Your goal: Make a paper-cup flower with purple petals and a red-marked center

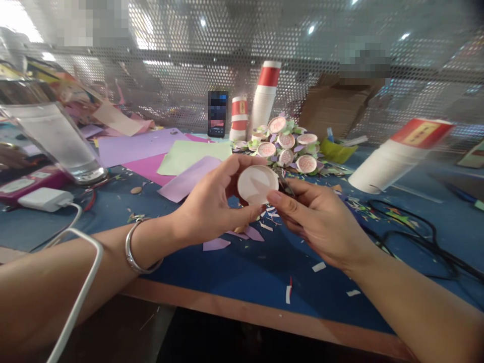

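Well left of our left hand [209, 204] we have a water glass [66, 143], and just beyond its knuckles a lilac sheet [191, 177]. That hand curves around a white cup piece [255, 182], its thumb along the lower edge, so the piece sits between our two hands. We judge it light, thin paper: stiffer at the round rim, easily creased, hardly slippery, best taken by the edge with gentle pressure. Past it rests a cluster of decorated cups [286, 141]. Our right hand [317, 217] has its thumb on the piece's right edge; a dark blade [286, 186] shows by its fingers, though we cannot tell how it is gripped. Farther right, a cup stack [397, 157] leans.
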`<state>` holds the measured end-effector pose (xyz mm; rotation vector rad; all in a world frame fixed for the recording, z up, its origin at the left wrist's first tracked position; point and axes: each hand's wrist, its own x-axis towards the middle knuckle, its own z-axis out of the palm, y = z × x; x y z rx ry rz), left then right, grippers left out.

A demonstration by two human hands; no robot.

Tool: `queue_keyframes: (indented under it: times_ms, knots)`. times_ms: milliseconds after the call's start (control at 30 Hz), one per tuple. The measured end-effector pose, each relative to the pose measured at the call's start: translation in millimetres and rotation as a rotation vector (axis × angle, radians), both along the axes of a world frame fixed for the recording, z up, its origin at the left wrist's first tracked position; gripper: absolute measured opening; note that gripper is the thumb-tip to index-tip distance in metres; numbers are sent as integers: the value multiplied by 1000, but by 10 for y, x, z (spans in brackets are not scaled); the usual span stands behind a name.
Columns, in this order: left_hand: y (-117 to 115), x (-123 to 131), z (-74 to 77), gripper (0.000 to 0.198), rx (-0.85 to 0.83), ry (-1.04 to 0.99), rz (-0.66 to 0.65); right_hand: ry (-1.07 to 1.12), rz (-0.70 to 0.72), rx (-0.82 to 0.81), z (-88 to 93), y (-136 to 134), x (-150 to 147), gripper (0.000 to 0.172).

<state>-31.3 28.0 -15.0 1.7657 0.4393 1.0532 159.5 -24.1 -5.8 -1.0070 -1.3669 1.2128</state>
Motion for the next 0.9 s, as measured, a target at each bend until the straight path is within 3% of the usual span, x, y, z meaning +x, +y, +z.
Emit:
queue_keyframes:
  times_ms: [233, 367, 500, 633, 900]
  knots:
    - [18, -105, 73, 73, 69, 172, 67, -76, -10, 1, -24, 13, 49, 31]
    - [32, -117, 68, 77, -39, 110, -83, -110, -11, -2, -28, 5, 40, 26]
    - [58, -107, 77, 59, -58, 34, -170, -81, 12, 6, -20, -15, 28, 24]
    - [89, -113, 115, 54, -71, 80, -229, -83, 20, 14, -14, -21, 46, 27]
    - [179, -184, 174, 53, 170, 107, -23, -338, -94, 98, 30, -27, 114, 45]
